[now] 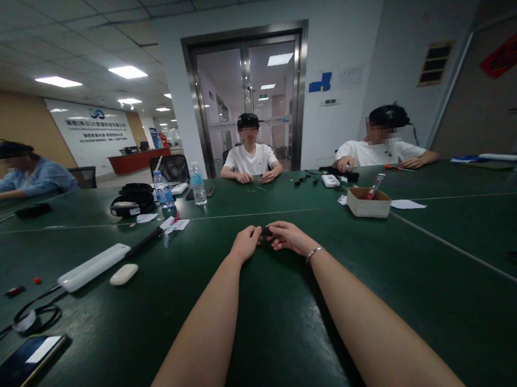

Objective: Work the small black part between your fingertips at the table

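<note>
Small black piece [266, 232] sits between the left hand [246, 243] and right hand [290, 236], pinched in the fingertips of both.

Both hands [266, 238] around a small black object [267, 231].

Here's the dark green table [469, 337] stretching out before me, glossy where light catches it, pale seams [458, 252] cutting across. Down on my left lies a phone [22, 379], a white rectangle bright on its face; just beyond, a loop of black cable [42, 317], then a long white bar [94, 267] and, close beside it, a smooth white oval case [124, 274]. Two small reddish pieces [15, 291] sit farther left. Looking across: a black pouch [132, 199], and near it two plastic bottles [198, 188], both upright. Over to my right, a small open box [368, 205], with white paper [408, 204] just beside it.
</note>
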The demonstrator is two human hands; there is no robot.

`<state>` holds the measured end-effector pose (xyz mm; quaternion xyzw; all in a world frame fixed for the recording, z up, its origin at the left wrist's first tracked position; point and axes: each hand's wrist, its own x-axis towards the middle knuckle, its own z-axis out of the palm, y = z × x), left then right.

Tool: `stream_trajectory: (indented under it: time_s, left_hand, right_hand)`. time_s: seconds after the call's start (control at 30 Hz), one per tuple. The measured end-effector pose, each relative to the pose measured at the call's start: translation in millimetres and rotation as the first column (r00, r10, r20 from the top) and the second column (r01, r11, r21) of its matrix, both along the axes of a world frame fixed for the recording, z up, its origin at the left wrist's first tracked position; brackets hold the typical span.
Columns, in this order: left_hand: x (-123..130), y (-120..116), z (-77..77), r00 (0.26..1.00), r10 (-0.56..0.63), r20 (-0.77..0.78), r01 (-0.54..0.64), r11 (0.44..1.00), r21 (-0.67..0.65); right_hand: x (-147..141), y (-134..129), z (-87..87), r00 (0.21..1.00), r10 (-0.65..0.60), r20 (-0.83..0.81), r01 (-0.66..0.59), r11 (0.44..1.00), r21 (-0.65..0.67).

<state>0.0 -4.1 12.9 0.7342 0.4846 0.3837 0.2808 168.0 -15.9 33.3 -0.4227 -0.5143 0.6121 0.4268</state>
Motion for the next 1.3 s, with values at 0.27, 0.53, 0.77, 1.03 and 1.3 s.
stream_trajectory:
  time_s: [0.27,0.53,0.77,1.03,1.3]
  left_hand:
    - [-0.1,-1.7,1.8,1.0,-0.004,-0.007,0.004,1.0,-0.011]
    - [0.3,-0.1,-0.6,1.0,-0.007,-0.013,0.007,1.0,0.004]
    - [-0.6,-1.9,2.0,1.0,-0.002,-0.013,0.002,1.0,-0.02]
    - [-0.9,-1.2,1.1,0.999,-0.009,-0.034,0.008,0.999,-0.044]
    - [-1.6,0.2,-0.7,0.999,-0.03,-0.032,0.029,0.999,-0.043]
  right_hand:
    - [1.9,-2.9,2.6,0.999,0.015,-0.028,-0.014,1.0,0.009]
    - [-1.6,1.4,-0.8,0.999,-0.023,0.022,0.024,1.0,-0.017]
    - [3.3,-3.0,1.8,0.999,0.017,-0.046,-0.018,1.0,-0.009]
    - [5.8,-1.0,-2.2,0.997,0.048,-0.059,-0.047,0.999,0.015]
    - [6.3,-1.3,-2.1,0.996,0.054,-0.076,-0.053,0.998,0.02]
